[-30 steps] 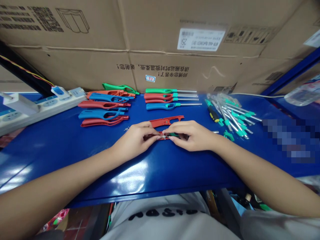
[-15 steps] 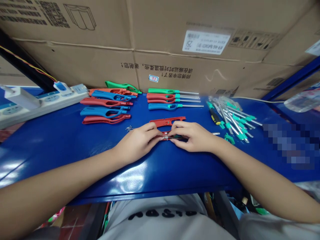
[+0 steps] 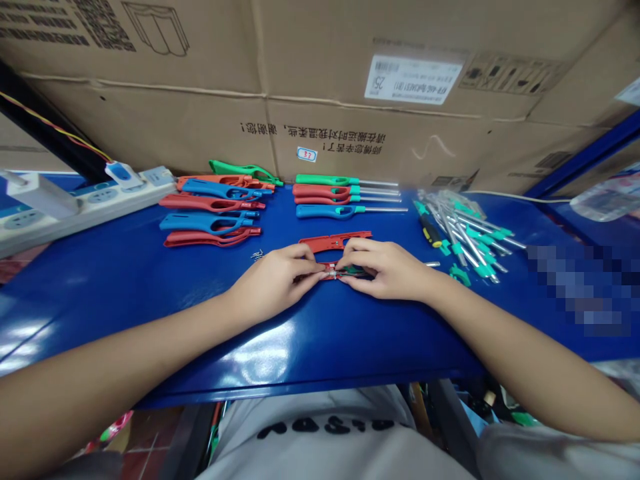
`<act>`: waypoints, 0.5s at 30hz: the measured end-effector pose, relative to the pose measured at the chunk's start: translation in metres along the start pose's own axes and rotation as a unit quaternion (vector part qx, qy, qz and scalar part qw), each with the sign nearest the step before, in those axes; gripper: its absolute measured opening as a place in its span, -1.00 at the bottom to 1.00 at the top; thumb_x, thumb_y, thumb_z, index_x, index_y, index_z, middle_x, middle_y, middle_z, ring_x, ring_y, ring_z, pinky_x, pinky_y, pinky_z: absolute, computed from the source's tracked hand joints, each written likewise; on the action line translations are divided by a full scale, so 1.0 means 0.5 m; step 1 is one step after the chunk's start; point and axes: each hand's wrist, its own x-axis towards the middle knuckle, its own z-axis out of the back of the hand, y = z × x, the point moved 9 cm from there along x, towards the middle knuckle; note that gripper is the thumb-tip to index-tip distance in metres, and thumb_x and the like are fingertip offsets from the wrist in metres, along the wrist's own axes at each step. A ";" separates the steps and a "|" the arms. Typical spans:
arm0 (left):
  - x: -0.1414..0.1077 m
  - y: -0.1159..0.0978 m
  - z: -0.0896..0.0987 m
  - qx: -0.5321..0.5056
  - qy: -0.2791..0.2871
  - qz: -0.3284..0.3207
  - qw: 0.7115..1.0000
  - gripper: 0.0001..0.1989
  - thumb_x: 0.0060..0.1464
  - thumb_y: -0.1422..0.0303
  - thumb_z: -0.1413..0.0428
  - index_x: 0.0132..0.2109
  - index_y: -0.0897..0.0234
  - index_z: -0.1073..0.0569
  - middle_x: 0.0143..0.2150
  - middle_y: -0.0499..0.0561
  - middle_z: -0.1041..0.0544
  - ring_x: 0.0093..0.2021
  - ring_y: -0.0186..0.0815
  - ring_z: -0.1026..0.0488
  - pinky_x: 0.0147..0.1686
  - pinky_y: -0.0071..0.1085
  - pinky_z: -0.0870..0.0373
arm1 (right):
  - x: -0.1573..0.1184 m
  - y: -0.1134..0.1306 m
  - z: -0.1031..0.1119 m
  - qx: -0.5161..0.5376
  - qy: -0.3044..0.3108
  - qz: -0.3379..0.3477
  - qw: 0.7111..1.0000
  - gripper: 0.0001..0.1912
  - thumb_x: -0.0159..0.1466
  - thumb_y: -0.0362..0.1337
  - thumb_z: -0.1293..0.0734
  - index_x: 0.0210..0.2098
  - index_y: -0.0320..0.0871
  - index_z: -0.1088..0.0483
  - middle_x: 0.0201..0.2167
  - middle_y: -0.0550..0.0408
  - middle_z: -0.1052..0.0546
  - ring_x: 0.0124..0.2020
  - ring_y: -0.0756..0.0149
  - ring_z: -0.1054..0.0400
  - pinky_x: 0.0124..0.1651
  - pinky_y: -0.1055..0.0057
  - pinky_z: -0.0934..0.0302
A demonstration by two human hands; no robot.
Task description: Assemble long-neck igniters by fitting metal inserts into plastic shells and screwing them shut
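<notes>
Both hands meet over an opened red lighter body (image 3: 331, 268) on the blue table, its small inner parts showing between my fingertips. My left hand (image 3: 280, 275) pinches its left end. From the right, my right hand (image 3: 383, 270) closes its thumb and fingers on the same piece, hiding much of it. A metal tube (image 3: 432, 264) sticks out past my right hand. Just beyond my hands lies a loose red half shell (image 3: 333, 241). Several small screws (image 3: 257, 255) are beside my left hand.
Handle shells (image 3: 213, 222) in several colours lie at the back left, near a white power strip (image 3: 100, 199). Long-nosed lighters (image 3: 330, 212) are lined up at the back. Metal tubes with green ends (image 3: 467, 237) and a screwdriver (image 3: 429, 228) lie right. A cardboard box (image 3: 320, 73) stands behind.
My hands stay almost in place, with only slight finger movement at the lighter body. The view has shifted a little.
</notes>
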 end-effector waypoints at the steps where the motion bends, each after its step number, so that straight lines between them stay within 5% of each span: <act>1: 0.000 0.001 0.000 0.000 0.000 0.002 1.000 -0.80 0.31 0.34 -0.12 -0.12 0.28 -0.65 -0.22 0.05 -0.53 -0.26 -0.30 -0.53 -0.22 -0.39 -0.45 | 0.000 0.000 0.003 0.001 0.000 -0.001 1.000 -0.84 0.32 -0.29 -0.34 -0.12 -0.13 -0.50 -0.14 0.00 -0.52 -0.30 0.33 -0.40 -0.29 0.43 -0.21; 9: -0.003 0.003 -0.004 0.006 0.001 0.016 1.000 -0.77 0.33 0.34 -0.09 -0.05 0.27 -0.64 -0.19 0.06 -0.53 -0.24 -0.30 -0.53 -0.20 -0.36 -0.47 | -0.005 -0.013 0.041 -0.011 -0.004 -0.029 1.000 -0.90 0.31 -0.27 -0.34 -0.21 -0.14 -0.47 -0.25 0.06 -0.49 -0.35 0.37 -0.33 -0.30 0.43 -0.17; 15: -0.006 0.002 0.000 -0.003 -0.006 0.022 1.000 -0.76 0.32 0.34 -0.10 0.03 0.25 -0.60 -0.17 0.06 -0.55 -0.25 -0.30 -0.54 -0.28 -0.41 -0.46 | -0.012 -0.039 0.023 0.023 0.082 -0.059 0.995 -0.89 0.32 -0.25 -0.35 -0.29 -0.15 -0.46 -0.43 0.14 -0.48 -0.44 0.40 -0.29 -0.38 0.47 -0.10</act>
